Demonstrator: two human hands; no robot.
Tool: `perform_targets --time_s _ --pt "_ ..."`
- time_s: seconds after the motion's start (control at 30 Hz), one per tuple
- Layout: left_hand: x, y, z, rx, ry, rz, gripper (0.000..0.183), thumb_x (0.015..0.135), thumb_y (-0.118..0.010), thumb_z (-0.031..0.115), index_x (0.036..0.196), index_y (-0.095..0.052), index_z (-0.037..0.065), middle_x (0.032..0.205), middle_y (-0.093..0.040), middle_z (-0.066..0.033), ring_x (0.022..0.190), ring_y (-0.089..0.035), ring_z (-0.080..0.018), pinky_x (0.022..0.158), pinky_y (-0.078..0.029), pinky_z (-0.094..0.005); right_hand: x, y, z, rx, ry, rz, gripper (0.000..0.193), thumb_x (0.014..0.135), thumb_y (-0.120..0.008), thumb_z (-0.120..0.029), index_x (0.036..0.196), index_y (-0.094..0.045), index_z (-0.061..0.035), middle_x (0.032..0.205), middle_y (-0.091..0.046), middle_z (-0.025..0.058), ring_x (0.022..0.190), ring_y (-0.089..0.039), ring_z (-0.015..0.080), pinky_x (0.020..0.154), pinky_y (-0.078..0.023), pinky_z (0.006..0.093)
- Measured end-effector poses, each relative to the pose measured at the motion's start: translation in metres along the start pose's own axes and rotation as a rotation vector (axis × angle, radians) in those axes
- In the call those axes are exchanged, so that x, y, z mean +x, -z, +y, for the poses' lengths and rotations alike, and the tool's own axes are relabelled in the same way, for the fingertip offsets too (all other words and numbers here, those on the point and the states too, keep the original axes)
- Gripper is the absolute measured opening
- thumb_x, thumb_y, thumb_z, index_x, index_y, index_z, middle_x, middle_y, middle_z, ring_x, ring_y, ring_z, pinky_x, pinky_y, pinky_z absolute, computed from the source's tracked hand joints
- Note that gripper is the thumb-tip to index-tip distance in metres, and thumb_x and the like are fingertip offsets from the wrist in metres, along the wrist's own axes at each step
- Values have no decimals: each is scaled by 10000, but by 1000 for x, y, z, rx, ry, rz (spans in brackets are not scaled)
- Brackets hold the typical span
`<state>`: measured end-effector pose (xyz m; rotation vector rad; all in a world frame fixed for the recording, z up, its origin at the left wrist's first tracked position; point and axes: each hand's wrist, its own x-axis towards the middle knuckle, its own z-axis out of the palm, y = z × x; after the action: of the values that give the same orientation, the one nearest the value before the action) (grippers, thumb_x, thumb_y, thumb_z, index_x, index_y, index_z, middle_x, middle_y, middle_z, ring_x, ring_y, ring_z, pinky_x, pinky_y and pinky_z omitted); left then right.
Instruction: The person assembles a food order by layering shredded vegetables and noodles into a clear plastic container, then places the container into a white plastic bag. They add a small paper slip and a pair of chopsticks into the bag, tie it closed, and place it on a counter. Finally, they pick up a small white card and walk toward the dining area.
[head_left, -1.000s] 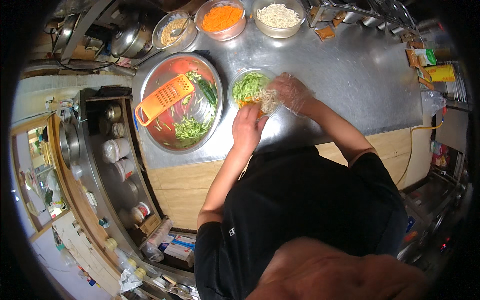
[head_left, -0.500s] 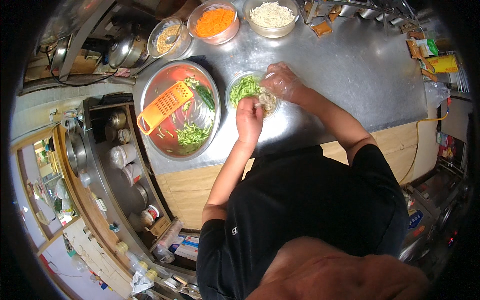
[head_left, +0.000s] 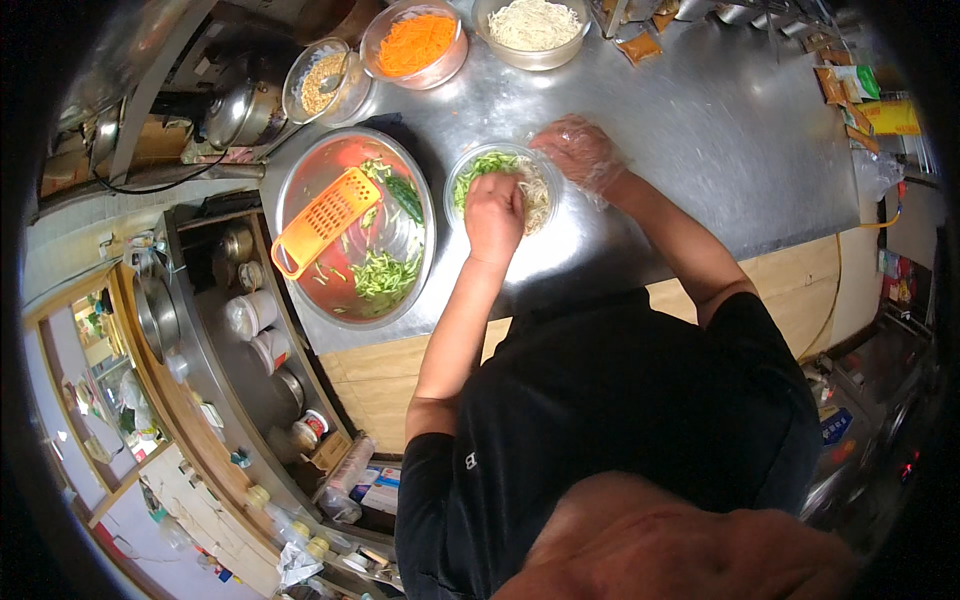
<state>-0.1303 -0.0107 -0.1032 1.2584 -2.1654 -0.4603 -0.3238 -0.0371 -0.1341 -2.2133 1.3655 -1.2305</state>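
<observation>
Steel tabletop (head_left: 720,150) fills the upper frame, open rightward from the gloved hand to the packets (head_left: 850,90), its lower edge slanting up to the right. Left of centre sits the basin (head_left: 429,250), an orange grater (head_left: 325,222) inside. Just right, the small bowl (head_left: 447,205) holds green shreds (head_left: 487,163) and pale shreds (head_left: 538,195). Left hand (head_left: 495,215) dips in, fingers bunched; gloved right hand (head_left: 580,155) curls by its upper right rim. Whether either pinches anything, I cannot tell.

1. Glare: whitens the steel tabletop (head_left: 690,150) near its front edge.
2. Shadow: darkens the tabletop beside the black shirt (head_left: 620,400), whose folds barely register.
3. Distortion: straight edges bow at left; black vignette encircles.
4. Lower right: dim, detail indistinct.
</observation>
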Motion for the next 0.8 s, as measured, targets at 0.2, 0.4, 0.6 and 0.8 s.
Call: perform_targets --time_s 0.2,0.4,0.6,0.8 --pt "3 5 9 192 16 -187 314 712 -690 132 1025 -673 135 1086 -591 -68 1001 -518 -266 891 -390 -409 -1 2 -1 29 -70 -50 116 800 -592 -92 890 -663 -106 890 -662 83 872 -613 275 837 -457 395" --pt "0 15 7 306 -139 -290 363 764 -632 116 1126 -634 150 1260 -541 -40 1228 -428 -282 1060 -210 -530 8 6 8 -106 -94 -15 153 814 -602 -103 949 -672 -85 910 -669 100 884 -616 282 843 -474 393" --pt "10 12 4 311 -206 -408 470 815 -617 254 1265 -538 143 1368 -458 -50 1329 -316 -289 1075 -129 -599 72 30 62 -375 -161 126 227 882 -559 -257 1041 -655 -125 1023 -661 106 913 -624 287 829 -491 347" --pt "2 33 5 345 -174 -403 593 773 -664 322 1301 -492 112 1406 -404 -92 1350 -281 -306 1096 -100 -580 120 13 113 -161 -588 -128 187 824 -538 -160 823 -683 -42 792 -669 99 675 -639 225 603 -505 398"
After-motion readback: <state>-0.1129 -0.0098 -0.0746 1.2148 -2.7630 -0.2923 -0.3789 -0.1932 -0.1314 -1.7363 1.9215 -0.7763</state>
